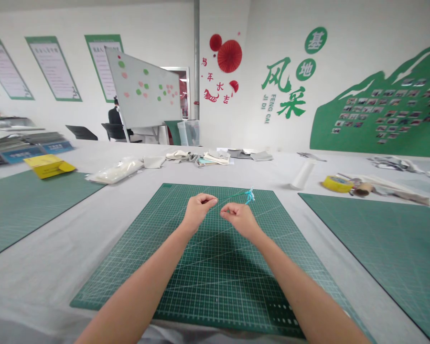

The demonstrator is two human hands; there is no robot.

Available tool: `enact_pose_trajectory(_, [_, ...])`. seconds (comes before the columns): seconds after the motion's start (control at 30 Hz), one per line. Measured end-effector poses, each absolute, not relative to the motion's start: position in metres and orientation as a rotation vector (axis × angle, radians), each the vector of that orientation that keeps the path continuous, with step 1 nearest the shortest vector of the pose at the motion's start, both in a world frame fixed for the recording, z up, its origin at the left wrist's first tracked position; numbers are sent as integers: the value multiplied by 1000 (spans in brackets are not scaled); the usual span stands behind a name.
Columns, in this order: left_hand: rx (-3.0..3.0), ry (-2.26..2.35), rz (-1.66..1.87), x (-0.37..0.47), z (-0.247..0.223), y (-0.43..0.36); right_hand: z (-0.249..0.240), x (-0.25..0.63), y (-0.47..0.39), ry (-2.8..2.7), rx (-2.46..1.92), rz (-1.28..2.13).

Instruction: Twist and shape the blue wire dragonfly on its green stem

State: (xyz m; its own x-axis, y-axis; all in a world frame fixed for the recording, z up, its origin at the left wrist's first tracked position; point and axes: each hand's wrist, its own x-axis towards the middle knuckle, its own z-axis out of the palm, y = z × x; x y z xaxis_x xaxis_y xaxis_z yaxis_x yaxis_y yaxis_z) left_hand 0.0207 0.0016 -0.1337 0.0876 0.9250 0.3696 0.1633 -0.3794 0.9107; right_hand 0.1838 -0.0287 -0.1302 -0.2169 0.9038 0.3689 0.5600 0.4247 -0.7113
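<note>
Above a green gridded cutting mat (pixel 200 277), my left hand (pixel 198 211) pinches the end of a thin green stem (pixel 233 196). The stem runs to the right, over the fingers of my other hand. At its far end is a small light-blue and white flower-like piece (pixel 250 195), with a blue strand hanging down. My right hand (pixel 241 220) is just right of the left one and slightly nearer to me. Its thumb and forefinger are closed in a pinch. Whatever is between them, if anything, is too small to make out.
Green mats (pixel 380 239) flank mine on both sides. A yellow box (pixel 50 166) and a clear plastic bag (pixel 116 171) are at the left. Fabric scraps (pixel 215 157) lie behind. A white roll (pixel 303 174) and yellow tape (pixel 337 184) stand right. A person (pixel 113 114) sits behind a whiteboard (pixel 146 91).
</note>
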Motion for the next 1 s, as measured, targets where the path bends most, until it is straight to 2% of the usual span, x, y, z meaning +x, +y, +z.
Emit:
enact_pose_trajectory(0.57, [2073,1292,1357,19,-132,-1,-119,176,-48,-1950,-1227,119])
enact_pose_trajectory(1.0, [2355,1059,1180,24,-127,-12,-116,189,-43,-1932,-1259,-25])
